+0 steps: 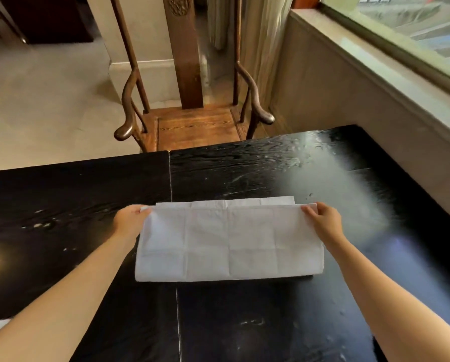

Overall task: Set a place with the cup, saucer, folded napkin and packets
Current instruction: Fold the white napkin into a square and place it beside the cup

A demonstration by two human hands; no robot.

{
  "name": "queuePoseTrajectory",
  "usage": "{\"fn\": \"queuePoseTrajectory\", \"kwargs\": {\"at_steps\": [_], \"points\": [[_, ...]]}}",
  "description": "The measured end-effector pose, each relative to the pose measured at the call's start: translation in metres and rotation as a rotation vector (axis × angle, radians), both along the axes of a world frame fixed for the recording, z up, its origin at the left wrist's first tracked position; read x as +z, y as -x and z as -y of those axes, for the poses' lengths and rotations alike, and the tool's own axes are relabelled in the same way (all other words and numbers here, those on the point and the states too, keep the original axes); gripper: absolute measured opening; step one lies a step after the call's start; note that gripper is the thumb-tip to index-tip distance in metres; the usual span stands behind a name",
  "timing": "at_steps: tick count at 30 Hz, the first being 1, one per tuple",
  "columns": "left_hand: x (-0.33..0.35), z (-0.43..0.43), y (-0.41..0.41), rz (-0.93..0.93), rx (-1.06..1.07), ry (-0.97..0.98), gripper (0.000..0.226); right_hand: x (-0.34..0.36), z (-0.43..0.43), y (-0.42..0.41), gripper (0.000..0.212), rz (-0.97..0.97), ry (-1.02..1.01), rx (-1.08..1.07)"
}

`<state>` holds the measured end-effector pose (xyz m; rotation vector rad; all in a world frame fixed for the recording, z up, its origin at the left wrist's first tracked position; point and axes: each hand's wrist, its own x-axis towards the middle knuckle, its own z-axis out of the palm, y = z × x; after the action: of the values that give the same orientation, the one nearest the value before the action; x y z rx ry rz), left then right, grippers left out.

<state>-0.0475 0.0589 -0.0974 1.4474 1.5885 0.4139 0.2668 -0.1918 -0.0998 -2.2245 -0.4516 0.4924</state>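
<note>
At table (244, 322) centre, the napkin (229, 241) is pinched by the left hand (129, 222) at its 10 o'clock corner and the right hand (323, 220) at 2 o'clock; the top layer's edge is best matched evenly to the lower edge before creasing.

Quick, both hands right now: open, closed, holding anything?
Left hand: closed, pinching the far left corner of the white folded cloth napkin.
Right hand: closed, pinching the napkin's far right corner.
</note>
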Motion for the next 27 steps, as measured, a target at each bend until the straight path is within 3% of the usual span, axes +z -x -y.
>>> {"fn": "queuePoseTrajectory", "kwargs": {"at_steps": [3,10,17,27], "points": [[-0.028,-0.026,-0.022,-0.053,0.027,-0.046,0.015,-0.021,-0.030,-0.012,0.041,0.062,0.001,-0.049],[-0.089,-0.053,-0.038,-0.248,-0.018,-0.168,0.030,-0.083,-0.066,-0.038,0.044,0.213,0.082,-0.045],[-0.104,-0.055,-0.041,-0.290,-0.040,-0.306,0.026,-0.110,-0.081,-0.046,0.023,0.379,0.146,-0.028],[-0.104,-0.061,-0.040,-0.330,-0.121,-0.385,0.010,-0.126,-0.081,-0.043,0.016,0.501,0.093,-0.089]]}}
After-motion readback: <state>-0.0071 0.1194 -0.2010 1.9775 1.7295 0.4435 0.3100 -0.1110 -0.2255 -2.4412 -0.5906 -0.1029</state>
